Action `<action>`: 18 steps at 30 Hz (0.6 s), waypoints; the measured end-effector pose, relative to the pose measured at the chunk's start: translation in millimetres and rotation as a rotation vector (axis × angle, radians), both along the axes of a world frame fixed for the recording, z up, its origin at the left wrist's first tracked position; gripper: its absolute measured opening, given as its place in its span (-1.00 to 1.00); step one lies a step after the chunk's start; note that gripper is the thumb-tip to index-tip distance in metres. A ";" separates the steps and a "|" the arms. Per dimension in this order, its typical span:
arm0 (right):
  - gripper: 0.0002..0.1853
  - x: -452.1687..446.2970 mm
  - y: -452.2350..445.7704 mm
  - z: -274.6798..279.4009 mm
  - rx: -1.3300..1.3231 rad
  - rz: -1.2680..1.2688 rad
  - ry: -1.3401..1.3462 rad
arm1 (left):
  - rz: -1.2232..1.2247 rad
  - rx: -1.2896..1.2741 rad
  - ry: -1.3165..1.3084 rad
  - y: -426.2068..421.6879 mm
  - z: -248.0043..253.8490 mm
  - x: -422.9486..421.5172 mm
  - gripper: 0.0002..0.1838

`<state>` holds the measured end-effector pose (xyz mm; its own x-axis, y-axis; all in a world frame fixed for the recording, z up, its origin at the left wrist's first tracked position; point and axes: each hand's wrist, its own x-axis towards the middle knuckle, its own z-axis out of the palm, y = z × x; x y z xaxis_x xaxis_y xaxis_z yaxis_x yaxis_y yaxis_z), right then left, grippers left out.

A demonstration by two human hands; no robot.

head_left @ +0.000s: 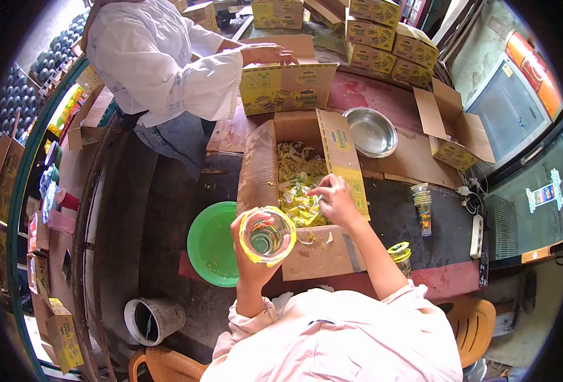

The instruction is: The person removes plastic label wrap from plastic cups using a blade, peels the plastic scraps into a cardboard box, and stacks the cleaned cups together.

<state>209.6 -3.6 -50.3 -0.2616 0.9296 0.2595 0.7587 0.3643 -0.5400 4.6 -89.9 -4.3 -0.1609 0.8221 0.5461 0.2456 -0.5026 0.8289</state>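
I have the left hand (pixel 253 270) wrapped around a clear plastic cup (pixel 263 237) with a yellow film rim, its mouth facing my camera, between the green basin (pixel 210 239) and the open carton (pixel 256 167). My right hand (pixel 337 202) hovers over the carton's yellow scraps (pixel 299 164), fingers bent inward; from here I can't tell whether they pinch anything. Right of the carton, nested cups (pixel 423 210) lie on the tabletop (pixel 385 219). Beyond it, a co-worker's hand (pixel 268 54) reaches over a lemon-printed carton (pixel 288 89).
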 end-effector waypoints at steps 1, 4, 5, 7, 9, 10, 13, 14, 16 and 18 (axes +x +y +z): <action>-0.59 1.4 -4.4 0.3 0.131 0.012 -0.160 | -0.002 -0.001 0.003 1.3 0.0 -0.4 -0.25; -0.53 12.5 -22.8 10.6 -0.098 -0.029 -0.127 | -0.011 -0.014 0.001 -0.5 -2.3 -3.2 -0.24; -0.52 19.8 -32.6 10.4 -0.123 0.017 -0.126 | -0.016 -0.014 -0.024 -0.7 -2.8 -3.4 -0.24; -0.51 27.2 -54.7 0.7 -0.263 0.026 -0.060 | -0.008 -0.017 -0.029 0.1 -3.2 -3.9 -0.24; -0.53 36.0 -77.0 -19.3 -0.182 0.037 -0.171 | -0.016 -0.010 -0.031 1.4 -4.2 -2.0 -0.24; -0.53 41.2 -83.4 -25.8 -0.132 0.020 -0.222 | -0.019 -0.004 -0.032 2.1 -4.5 -0.8 -0.24; -0.61 50.8 -96.0 -29.6 -0.082 -0.042 -0.386 | -0.045 -0.017 -0.008 0.4 -3.3 -0.4 -0.24; -0.63 53.6 -97.2 -31.4 -0.087 -0.074 -0.366 | -0.051 -0.017 0.004 0.3 -2.9 -0.6 -0.24; -0.69 60.2 -98.2 -34.0 -0.096 -0.134 -0.328 | -0.061 -0.019 -0.007 0.4 -2.5 -0.3 -0.24; -0.80 61.9 -98.8 -30.6 -0.036 -0.179 -0.247 | -0.064 -0.019 -0.013 0.4 -4.0 -1.2 -0.24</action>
<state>271.4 -102.4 -80.9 -0.1442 0.9740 0.1749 0.9189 0.1974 -0.3415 3.4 -89.5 -8.3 -0.1141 0.8413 0.5284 0.2028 -0.5010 0.8414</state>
